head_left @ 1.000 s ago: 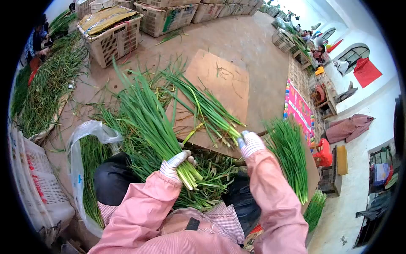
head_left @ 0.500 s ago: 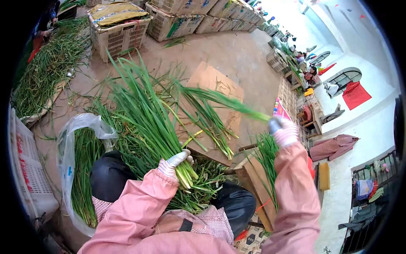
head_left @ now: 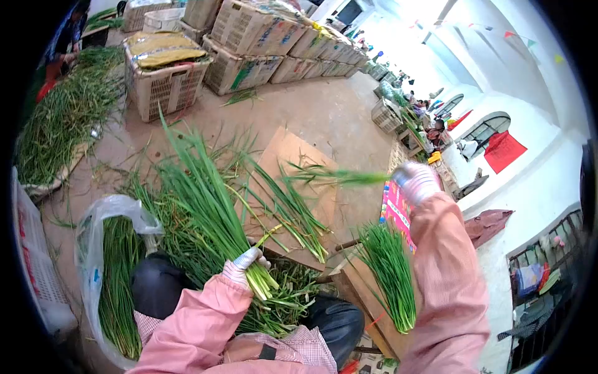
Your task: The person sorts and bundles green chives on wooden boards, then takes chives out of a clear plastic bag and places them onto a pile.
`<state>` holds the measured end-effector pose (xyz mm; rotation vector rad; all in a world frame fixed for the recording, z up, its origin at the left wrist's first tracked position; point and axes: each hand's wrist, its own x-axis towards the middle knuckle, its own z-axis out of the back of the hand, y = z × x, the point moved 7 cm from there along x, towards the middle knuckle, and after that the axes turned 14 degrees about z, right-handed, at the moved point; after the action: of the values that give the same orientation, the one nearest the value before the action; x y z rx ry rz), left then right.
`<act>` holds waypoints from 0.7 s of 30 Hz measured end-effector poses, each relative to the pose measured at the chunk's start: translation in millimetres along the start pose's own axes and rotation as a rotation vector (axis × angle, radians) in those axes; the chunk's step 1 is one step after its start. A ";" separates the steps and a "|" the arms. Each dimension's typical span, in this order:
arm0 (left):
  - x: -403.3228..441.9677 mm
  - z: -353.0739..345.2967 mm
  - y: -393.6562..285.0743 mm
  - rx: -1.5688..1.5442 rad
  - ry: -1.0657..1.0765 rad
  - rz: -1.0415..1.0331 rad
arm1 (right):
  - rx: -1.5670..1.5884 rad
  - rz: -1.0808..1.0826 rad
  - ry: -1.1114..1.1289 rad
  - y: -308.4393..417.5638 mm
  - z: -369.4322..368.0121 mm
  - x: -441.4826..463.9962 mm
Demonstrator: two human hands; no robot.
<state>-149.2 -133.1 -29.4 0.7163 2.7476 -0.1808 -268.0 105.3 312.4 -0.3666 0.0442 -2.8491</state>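
My left hand (head_left: 246, 265), in a whitish glove, is closed round the pale root ends of a large bunch of garlic chives (head_left: 208, 193), whose leaves fan away from me. Raised to the right, my gloved right hand (head_left: 416, 181) is blurred but closed on a thin bundle of chives (head_left: 358, 177), its tips pointing left. Between the hands, loose stalks (head_left: 299, 218) lie on a brown board (head_left: 317, 159). Below my right hand a neat pile of chives (head_left: 392, 274) rests on a wooden bench (head_left: 352, 287). Trimmed leaves cover my lap.
A clear plastic bag (head_left: 87, 262) holding greens stands at my left, beside a white crate (head_left: 47, 274). Stacked crates (head_left: 243, 68) line the back. A heap of greens (head_left: 68, 124) lies far left, near another person. A pink box (head_left: 395, 209) stands beyond the bench.
My right hand has moved slightly up and right, with the thin bundle trailing left. The view has shifted, showing more of the bench pile. My left hand keeps its hold.
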 end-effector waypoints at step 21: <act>2.7 8.6 26.1 -0.127 0.036 0.196 | 0.258 0.020 -0.654 3.8 36.4 -32.7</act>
<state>-136.4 -110.9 -39.6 0.9542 2.6720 0.0486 -227.4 110.6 339.4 -1.1923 -0.4337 -2.5270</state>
